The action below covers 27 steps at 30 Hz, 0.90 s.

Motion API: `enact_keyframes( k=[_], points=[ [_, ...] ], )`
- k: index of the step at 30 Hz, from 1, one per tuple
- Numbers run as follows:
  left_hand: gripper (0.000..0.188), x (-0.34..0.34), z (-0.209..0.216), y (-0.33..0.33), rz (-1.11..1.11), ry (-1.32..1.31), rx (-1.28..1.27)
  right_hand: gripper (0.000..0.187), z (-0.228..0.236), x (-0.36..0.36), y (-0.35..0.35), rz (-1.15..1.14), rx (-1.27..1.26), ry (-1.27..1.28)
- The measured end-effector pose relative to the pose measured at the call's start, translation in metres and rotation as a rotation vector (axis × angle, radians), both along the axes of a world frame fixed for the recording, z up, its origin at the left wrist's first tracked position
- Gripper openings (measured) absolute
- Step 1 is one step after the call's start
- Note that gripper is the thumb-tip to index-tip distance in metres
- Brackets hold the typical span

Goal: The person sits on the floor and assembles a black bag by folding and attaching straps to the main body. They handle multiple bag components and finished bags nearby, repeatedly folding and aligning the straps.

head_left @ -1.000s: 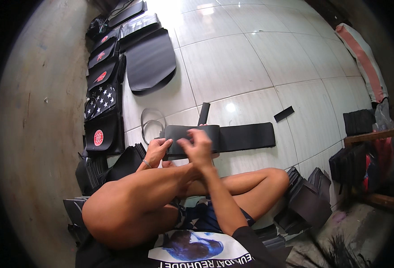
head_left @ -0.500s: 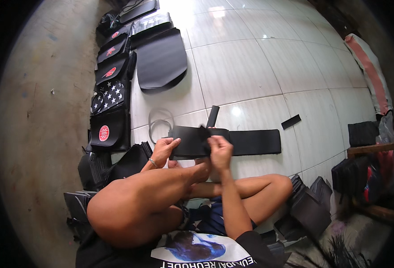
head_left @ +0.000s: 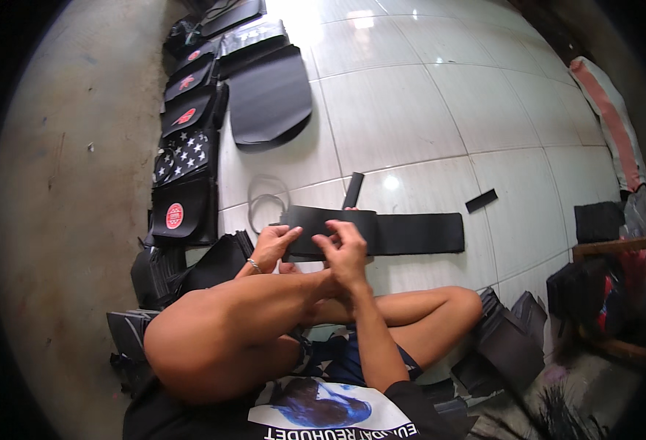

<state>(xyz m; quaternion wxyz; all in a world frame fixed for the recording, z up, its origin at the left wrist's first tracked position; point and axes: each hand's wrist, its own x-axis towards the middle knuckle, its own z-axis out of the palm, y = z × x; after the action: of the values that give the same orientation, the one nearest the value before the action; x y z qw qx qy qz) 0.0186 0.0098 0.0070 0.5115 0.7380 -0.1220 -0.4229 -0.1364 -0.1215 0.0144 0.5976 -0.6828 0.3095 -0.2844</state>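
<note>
My left hand pinches the left end of a black flat panel, its thumb on top and the fingers hidden beneath. The panel looks like leatherette, but its exact kind I cannot tell. Above its middle hovers my right hand, fingers apart and slightly curled, with nothing visible in them. A longer black strip extends to the right from under the panel, flat on the floor. Past the panel's far edge lies a narrow black strip. My bent legs and a foot lie just below the panel.
Black flap bags line the wall at left, beside a stack of rounded black panels. A loop of thin cord lies near my left hand. A small black piece rests on the tiles; dark stacked pieces stand by my right knee.
My right hand has moved slightly left and its fingers have opened. The small dark, blurred piece at its fingertips no longer shows there. My left hand keeps its hold on the panel.
</note>
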Motion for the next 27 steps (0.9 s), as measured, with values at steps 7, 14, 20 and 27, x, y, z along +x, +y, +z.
enact_keyframes(
  k=[7,14,20,27],
  points=[
    [0.026,-0.014,0.008,-0.024,0.029,-0.051,0.017,0.021,-0.025,0.015,0.015,-0.013,-0.054,-0.039],
    [0.023,-0.012,0.003,-0.011,0.059,0.015,-0.008,0.011,-0.043,-0.018,-0.032,-0.103,0.332,-0.095],
    [0.021,-0.009,0.005,-0.015,0.023,-0.001,0.074,0.014,-0.101,-0.166,-0.153,-1.500,-0.075,0.328],
    [0.020,-0.008,0.008,-0.008,0.064,0.005,0.022,0.015,-0.012,-0.019,-0.026,-0.182,-0.146,0.013]
  ],
)
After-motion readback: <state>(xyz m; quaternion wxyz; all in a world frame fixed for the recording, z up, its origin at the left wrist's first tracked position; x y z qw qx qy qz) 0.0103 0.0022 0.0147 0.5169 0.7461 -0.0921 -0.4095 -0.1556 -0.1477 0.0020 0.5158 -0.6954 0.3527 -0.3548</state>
